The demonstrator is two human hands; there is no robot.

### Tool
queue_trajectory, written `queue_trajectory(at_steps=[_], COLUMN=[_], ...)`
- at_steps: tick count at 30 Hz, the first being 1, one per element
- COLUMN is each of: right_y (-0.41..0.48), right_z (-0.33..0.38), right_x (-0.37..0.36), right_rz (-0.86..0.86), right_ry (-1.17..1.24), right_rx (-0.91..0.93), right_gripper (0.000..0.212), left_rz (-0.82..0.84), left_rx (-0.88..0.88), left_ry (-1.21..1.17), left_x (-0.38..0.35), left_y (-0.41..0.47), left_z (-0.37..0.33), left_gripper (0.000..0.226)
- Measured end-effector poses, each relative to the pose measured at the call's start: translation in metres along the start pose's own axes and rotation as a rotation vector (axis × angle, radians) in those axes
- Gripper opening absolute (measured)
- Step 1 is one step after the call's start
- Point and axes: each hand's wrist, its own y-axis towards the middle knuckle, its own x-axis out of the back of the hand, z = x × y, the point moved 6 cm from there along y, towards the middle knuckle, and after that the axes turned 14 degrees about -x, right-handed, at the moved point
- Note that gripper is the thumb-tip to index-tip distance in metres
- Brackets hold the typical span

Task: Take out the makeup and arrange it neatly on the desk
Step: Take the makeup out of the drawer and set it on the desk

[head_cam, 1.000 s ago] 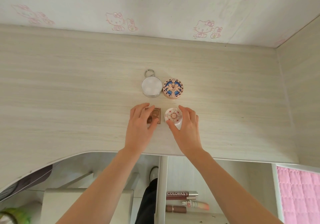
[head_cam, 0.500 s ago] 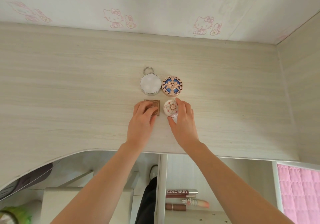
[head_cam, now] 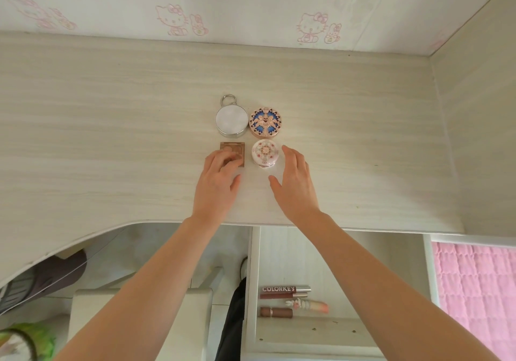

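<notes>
Currently: left hand (head_cam: 219, 182) flat, fingers on square brown compact (head_cam: 233, 150); right hand (head_cam: 294, 182) spread, apparently clear of white round compact (head_cam: 264, 152); risk: a dragging fingertip skews the grid on the tabletop (head_cam: 111, 137).

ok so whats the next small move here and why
Probably lower the right hand to the COLORKEY lip tube in the open compartment under the desk. The compacts on the desk already form a tidy two-by-two block, the right hand is open beside the white round compact, holding nothing, and three tubes lie below.
</notes>
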Motion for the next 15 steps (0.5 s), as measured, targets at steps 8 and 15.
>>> queue_trajectory(at_steps=[8,15], right_y=[-0.063,-0.132], right_z=[-0.049,-0.110], right_x=[0.019,0.027], right_rz=[-0.018,0.015], right_ry=[-0.048,-0.089], right_rx=[0.114,0.197], right_gripper=[0.054,0.047], left_rz=[-0.011,0.075], left_rx=[-0.046,-0.022], left_ry=[-0.011,-0.039], left_x=[-0.009,-0.039], left_y=[-0.060,-0.130], left_z=[-0.060,-0.129], left_gripper=[0.026,0.023])
